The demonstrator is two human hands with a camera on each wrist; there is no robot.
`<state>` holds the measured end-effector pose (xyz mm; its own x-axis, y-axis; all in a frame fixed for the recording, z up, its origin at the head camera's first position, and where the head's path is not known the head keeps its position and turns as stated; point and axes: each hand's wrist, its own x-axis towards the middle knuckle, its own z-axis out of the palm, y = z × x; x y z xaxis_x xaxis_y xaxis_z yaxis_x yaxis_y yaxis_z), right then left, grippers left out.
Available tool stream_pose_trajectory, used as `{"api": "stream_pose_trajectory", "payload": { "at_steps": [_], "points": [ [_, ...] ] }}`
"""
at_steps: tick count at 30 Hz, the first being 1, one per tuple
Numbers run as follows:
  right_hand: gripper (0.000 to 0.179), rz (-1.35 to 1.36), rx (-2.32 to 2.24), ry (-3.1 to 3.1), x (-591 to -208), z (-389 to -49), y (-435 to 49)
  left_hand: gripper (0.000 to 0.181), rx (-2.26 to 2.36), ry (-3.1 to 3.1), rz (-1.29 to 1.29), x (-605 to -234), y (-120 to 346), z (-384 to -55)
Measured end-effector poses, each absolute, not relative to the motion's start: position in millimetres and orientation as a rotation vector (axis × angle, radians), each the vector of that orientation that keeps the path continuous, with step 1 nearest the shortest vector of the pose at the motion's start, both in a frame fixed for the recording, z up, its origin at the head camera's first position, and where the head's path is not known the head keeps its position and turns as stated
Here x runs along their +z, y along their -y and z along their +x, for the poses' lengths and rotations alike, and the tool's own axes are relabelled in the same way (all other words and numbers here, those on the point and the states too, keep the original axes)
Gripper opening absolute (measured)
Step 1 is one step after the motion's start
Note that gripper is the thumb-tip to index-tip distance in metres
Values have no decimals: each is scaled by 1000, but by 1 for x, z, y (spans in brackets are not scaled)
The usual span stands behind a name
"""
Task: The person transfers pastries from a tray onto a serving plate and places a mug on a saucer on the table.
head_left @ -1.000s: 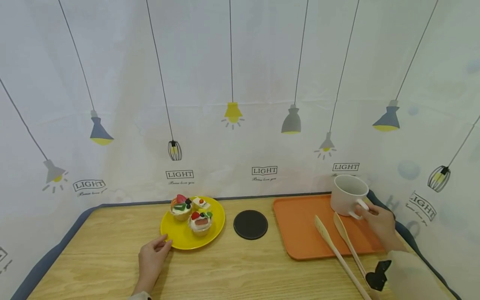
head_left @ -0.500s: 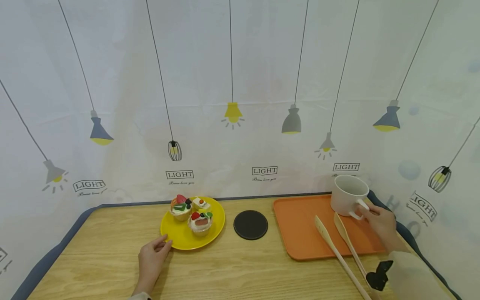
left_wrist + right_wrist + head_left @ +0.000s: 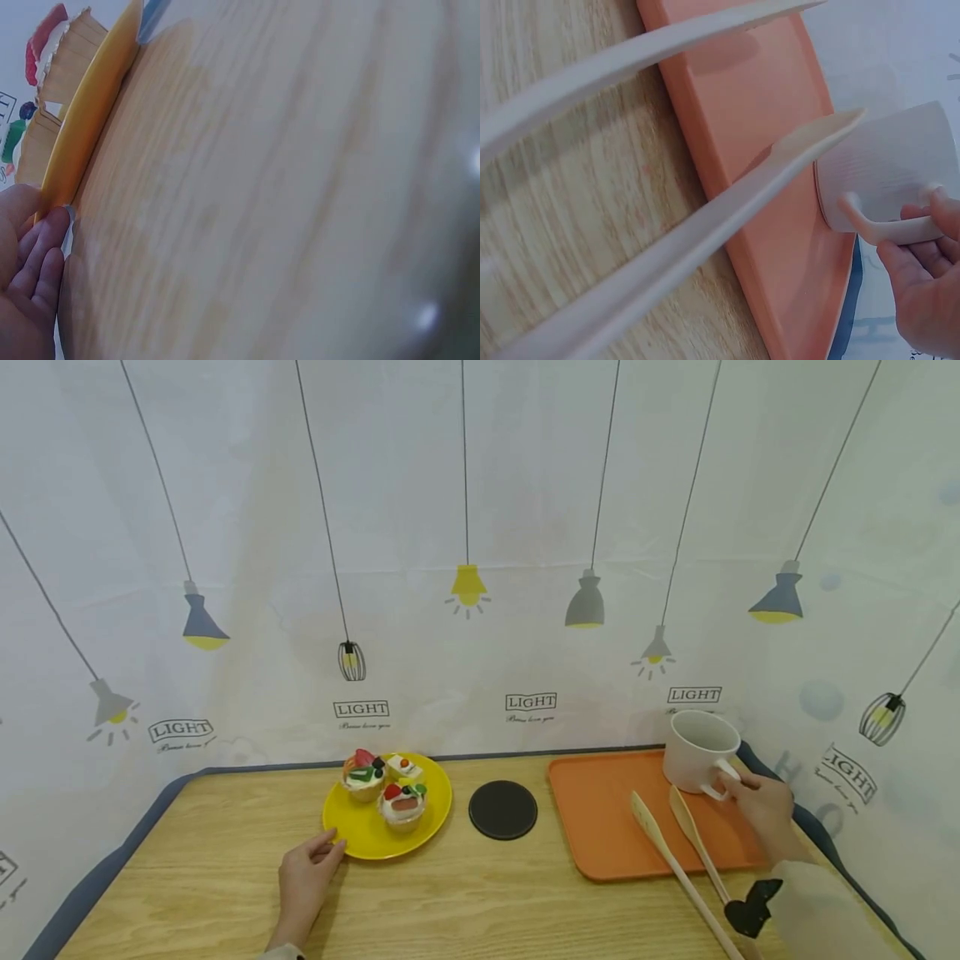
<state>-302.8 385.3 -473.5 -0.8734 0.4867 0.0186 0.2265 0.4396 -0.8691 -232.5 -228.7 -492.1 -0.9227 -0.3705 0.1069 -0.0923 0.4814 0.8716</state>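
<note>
My left hand (image 3: 306,881) pinches the near-left rim of a yellow plate (image 3: 352,833). In the left wrist view the thumb lies over the plate's edge and fingertips reach beneath it. Two toy cupcakes (image 3: 402,810) topped with cream and fruit sit on the plate, with a small white cake piece (image 3: 403,767) behind them. At the right, my right hand (image 3: 761,806) grips the handle of a white mug (image 3: 690,760). The mug is upright at the back right corner of an orange tray (image 3: 592,814). The right wrist view shows fingers curled around the handle (image 3: 900,231).
A wooden slotted spatula (image 3: 675,862) and a wooden spoon (image 3: 697,843) lean over the tray's front edge, handles toward me. Between plate and tray lies a round black coaster (image 3: 502,810). A printed curtain (image 3: 420,527) with lamp drawings encloses the wooden table (image 3: 465,910).
</note>
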Motion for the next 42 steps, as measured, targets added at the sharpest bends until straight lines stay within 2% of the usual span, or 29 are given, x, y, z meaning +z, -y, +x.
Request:
{"api": "stream_pose_trajectory", "payload": {
  "at_steps": [6, 12, 34, 42],
  "points": [
    [42, -680, 1449, 2348, -470, -299, -380, 34, -1406, 2448, 386, -492, 229, -232],
    [37, -659, 1397, 2345, -463, -294, -373, 34, -1402, 2445, 380, -493, 230, -232],
    [34, -778, 1333, 2340, -443, -282, -356, 35, -1428, 2459, 390, -495, 230, -235],
    [39, -796, 1339, 2343, -442, -281, -353, 34, -1400, 2442, 391, -496, 231, -235]
  ]
}}
